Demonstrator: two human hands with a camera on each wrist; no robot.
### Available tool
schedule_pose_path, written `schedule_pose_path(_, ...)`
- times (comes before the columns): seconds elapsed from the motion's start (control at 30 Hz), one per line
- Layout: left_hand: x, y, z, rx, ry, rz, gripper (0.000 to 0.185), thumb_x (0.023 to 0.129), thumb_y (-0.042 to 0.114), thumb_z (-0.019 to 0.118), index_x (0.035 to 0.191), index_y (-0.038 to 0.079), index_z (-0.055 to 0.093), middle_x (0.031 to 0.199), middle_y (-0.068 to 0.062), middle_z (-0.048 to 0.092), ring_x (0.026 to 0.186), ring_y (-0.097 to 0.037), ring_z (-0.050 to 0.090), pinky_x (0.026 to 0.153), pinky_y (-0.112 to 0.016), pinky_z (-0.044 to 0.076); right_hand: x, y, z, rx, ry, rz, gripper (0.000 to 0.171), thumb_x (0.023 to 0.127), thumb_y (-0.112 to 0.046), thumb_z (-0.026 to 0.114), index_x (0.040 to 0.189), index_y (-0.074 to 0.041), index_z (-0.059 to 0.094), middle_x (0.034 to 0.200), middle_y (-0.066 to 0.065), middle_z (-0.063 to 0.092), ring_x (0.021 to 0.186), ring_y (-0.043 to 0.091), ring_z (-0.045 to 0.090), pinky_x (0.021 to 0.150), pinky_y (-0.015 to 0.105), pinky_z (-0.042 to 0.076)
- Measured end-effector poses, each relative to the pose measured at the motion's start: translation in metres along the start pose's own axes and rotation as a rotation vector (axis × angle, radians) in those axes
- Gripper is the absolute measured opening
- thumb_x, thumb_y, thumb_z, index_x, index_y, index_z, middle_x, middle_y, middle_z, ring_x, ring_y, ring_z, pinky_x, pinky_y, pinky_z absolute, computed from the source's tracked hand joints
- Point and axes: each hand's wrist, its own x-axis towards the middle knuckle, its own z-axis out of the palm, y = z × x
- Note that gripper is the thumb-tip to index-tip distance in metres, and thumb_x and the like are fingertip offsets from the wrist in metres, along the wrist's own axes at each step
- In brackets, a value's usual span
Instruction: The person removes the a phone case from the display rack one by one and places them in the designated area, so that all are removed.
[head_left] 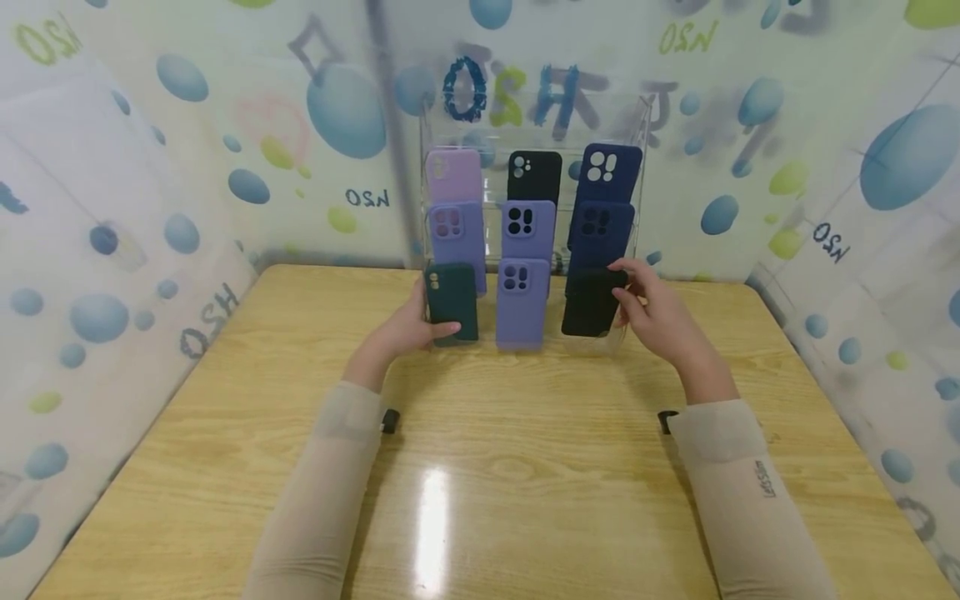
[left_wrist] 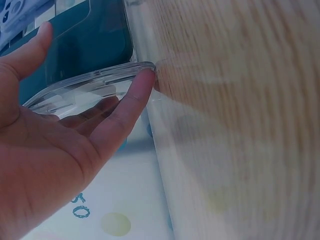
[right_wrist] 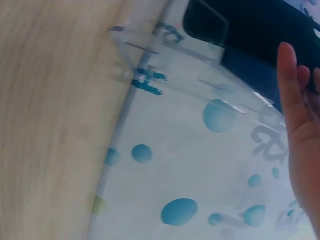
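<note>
Table [head_left: 480, 467]: light wood, glossy; the stand sits at its far edge against the bubble-print backdrop [head_left: 150, 167].
Stand [head_left: 633, 125]: clear plastic, three tiers, three columns, one phone case per slot.
Case count: 9 total. 4 purple/lilac, 2 navy, 2 black, 1 dark green.
Dark green case [head_left: 452, 302]: bottom tier, left column, upright, camera cut-out at top left.
Front black case [head_left: 591, 302]: bottom tier, right column, upright, matte.
Left hand [head_left: 408, 329]: on the left side of the stand beside the green case, thumb lying across the case's lower front. Fingers straight, not curled round it.
Right hand [head_left: 660, 312]: on the right side of the stand, fingertips at the top corner of the front black case. Fingers mostly straight; can't tell whether they pinch it.
Head view only: full layout, all nine cases, both sleeves.
Left wrist view only: index fingertip [left_wrist: 145, 80] touching the stand's clear rim, green case just behind.
Right wrist view only: stand's clear corner [right_wrist: 125, 42] on the table edge, black case above, fingers extended beside it.
</note>
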Motion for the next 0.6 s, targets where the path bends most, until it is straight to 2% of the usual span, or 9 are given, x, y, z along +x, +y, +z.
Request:
schedule_pose_path(0.17, -0.001, 0.0, 0.0, -0.009, 0.008, 0.005, 0.113, 0.088, 0.037, 0.073, 0.15, 0.044, -0.022, 0.142, -0.024, 0.04, 0.065, -0.026, 0.056, 0.066, -0.042, 0.055, -0.003, -0.016, -0.004, 0.036, 0.137, -0.136, 0.037, 0.103, -0.018, 0.047, 0.14, -0.018, 0.044, 0.081, 0.009, 0.058, 0.062, 0.012, 0.062, 0.061, 0.02, 0.054)
schedule_pose_path(0.27, -0.001, 0.002, 0.001, -0.005, 0.014, 0.003, 0.112, 0.088, 0.037, 0.073, 0.151, 0.044, -0.02, 0.143, -0.024, 0.04, 0.07, -0.03, 0.058, 0.066, -0.043, 0.056, -0.007, -0.028, -0.007, 0.094, 0.17, -0.199, 0.04, 0.101, -0.011, 0.051, 0.14, -0.017, 0.046, 0.08, 0.012, 0.059, 0.059, 0.005, 0.061, 0.062, 0.017, 0.055)
schedule_pose_path(0.43, -0.001, 0.004, 0.002, 0.007, 0.008, 0.003, 0.114, 0.088, 0.035, 0.073, 0.153, 0.038, -0.02, 0.143, -0.024, 0.041, 0.073, -0.029, 0.059, 0.068, -0.043, 0.057, -0.013, -0.05, -0.004, 0.198, 0.157, -0.21, 0.044, 0.098, -0.005, 0.055, 0.14, -0.019, 0.047, 0.085, 0.015, 0.06, 0.058, 0.008, 0.065, 0.059, 0.021, 0.057)
schedule_pose_path(0.6, -0.003, 0.002, 0.001, 0.006, 0.003, -0.01, 0.114, 0.089, 0.037, 0.072, 0.152, 0.036, -0.023, 0.138, -0.023, 0.044, 0.062, -0.024, 0.054, 0.067, -0.043, 0.055, -0.012, -0.073, 0.013, 0.348, 0.063, -0.209, 0.042, 0.099, -0.006, 0.054, 0.139, -0.017, 0.046, 0.09, 0.017, 0.059, 0.056, 0.017, 0.064, 0.055, 0.03, 0.059)
